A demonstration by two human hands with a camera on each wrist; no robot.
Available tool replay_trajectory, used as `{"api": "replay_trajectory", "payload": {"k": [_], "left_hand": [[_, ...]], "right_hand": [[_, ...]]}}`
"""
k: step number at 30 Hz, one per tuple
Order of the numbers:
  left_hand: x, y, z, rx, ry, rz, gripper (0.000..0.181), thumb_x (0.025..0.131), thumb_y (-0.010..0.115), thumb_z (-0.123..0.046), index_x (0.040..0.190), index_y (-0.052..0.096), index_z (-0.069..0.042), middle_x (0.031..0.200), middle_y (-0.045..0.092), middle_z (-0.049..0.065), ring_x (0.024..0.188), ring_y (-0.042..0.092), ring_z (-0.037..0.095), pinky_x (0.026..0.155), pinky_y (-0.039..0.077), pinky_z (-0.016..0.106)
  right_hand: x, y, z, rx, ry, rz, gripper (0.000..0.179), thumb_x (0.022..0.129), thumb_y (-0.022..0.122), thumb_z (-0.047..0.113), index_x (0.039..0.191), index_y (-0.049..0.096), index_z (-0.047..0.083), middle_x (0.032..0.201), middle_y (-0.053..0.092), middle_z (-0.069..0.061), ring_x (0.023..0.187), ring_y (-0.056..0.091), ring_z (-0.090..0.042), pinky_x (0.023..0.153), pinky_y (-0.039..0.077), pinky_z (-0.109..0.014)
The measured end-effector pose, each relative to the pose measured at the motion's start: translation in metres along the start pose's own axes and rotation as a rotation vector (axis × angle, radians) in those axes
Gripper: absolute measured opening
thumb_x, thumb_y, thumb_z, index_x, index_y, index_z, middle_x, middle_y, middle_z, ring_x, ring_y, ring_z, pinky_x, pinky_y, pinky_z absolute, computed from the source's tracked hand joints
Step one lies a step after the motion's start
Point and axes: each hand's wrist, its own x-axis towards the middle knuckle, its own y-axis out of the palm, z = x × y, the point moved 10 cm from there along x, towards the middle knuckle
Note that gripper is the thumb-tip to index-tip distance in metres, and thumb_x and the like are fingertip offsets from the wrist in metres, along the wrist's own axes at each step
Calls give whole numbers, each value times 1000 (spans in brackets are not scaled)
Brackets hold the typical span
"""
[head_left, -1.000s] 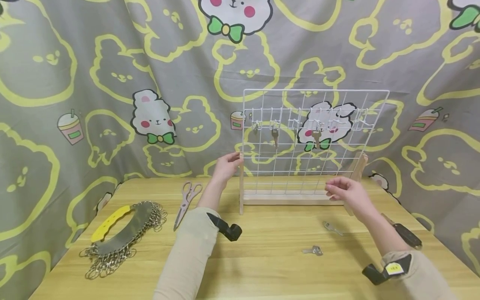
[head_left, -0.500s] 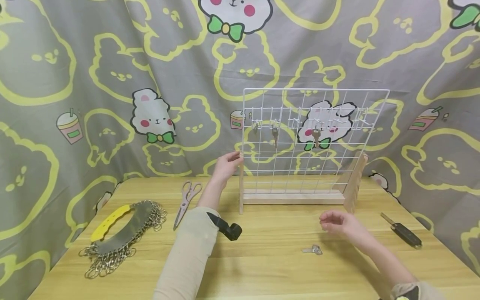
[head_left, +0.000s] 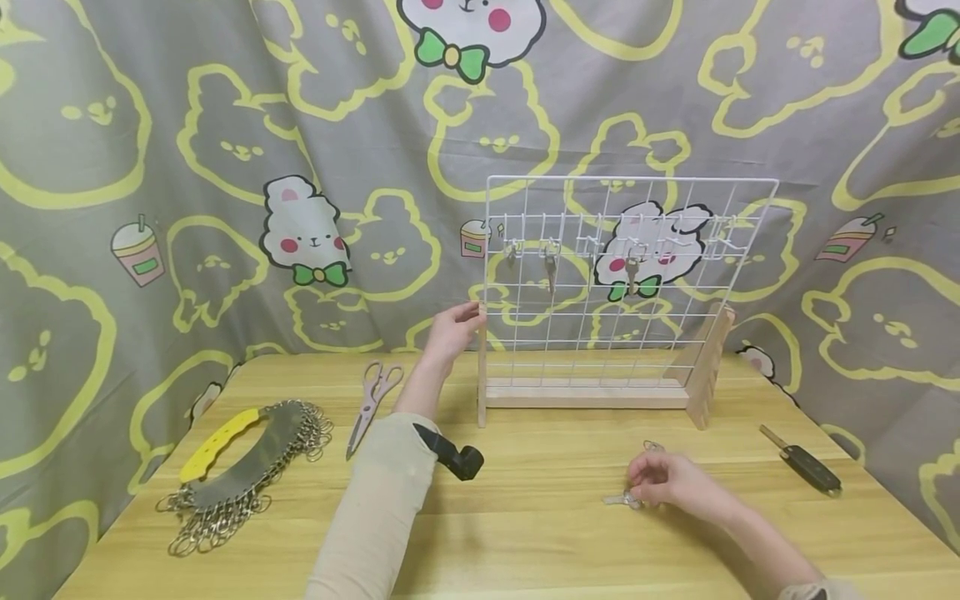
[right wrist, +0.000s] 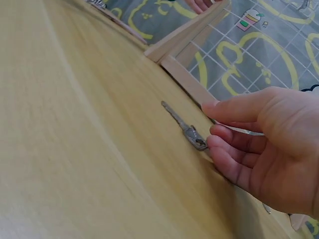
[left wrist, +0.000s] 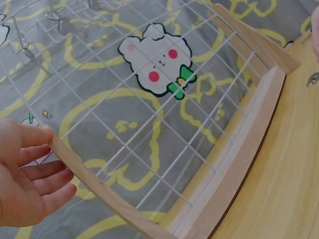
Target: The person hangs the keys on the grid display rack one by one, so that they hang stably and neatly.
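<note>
My left hand (head_left: 452, 336) holds the left wooden side post (left wrist: 94, 186) of a white wire grid rack (head_left: 585, 396), thumb on one side and fingers on the other. A small metal key (right wrist: 192, 134) lies on the table in front of the rack. Over its head hovers my right hand (head_left: 678, 485), fingertips right at the key's bow and the thumb spread away from them. Just behind that hand another key (head_left: 654, 446) shows only its head, the rest hidden. Keys (head_left: 551, 271) hang from white hooks on the grid.
A black car key (head_left: 812, 469) lies at the right. On the left are scissors (head_left: 369, 408) and a grey band with a yellow handle (head_left: 221, 442), fringed with several metal rings (head_left: 217, 525). A patterned curtain (head_left: 375, 125) closes off the back.
My right hand has come down from beside the rack's lower right to the key on the table, passing over the other key. The left hand stays on the post.
</note>
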Motion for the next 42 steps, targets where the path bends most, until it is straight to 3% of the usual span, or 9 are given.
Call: {"api": "replay_trajectory", "payload": {"k": [11, 22, 30, 37, 42], "left_hand": [[-1, -1, -1, 0, -10, -4, 44, 92, 59, -16, 134, 49, -6, 130, 53, 10, 120, 48, 25, 100, 41, 37], [0, -2, 1, -6, -7, -3, 44, 92, 58, -15, 134, 48, -5, 130, 52, 12, 120, 48, 26, 100, 40, 37], [-1, -1, 1, -10, -3, -2, 44, 92, 58, -14, 134, 48, -4, 131, 52, 12, 121, 47, 27, 100, 40, 38], [0, -1, 1, -11, -3, -3, 44, 92, 59, -15, 133, 49, -4, 130, 53, 11, 120, 48, 26, 100, 41, 37], [1, 0, 1, -16, -1, 3, 44, 92, 59, -15, 133, 49, -4, 130, 53, 12, 120, 48, 26, 100, 41, 37]], "right_hand": [[1, 6, 4, -114, -76, -23, 23, 78, 71, 12, 92, 59, -2, 80, 55, -2, 69, 51, -6, 58, 46, -21], [2, 6, 1, -223, -58, -70, 9, 81, 70, 12, 81, 63, 6, 82, 55, 1, 73, 48, -6, 62, 42, -21], [-1, 5, 9, -309, -172, -89, 7, 87, 62, 11, 81, 59, 11, 84, 58, 2, 78, 50, -5, 68, 44, -22], [3, -4, -7, -141, -19, -92, 13, 94, 53, 13, 89, 55, 1, 76, 54, -3, 61, 47, -5, 51, 46, -20], [4, -10, -11, -117, 30, -151, 11, 92, 54, 9, 91, 54, -2, 73, 55, -6, 61, 52, -8, 51, 50, -23]]}}
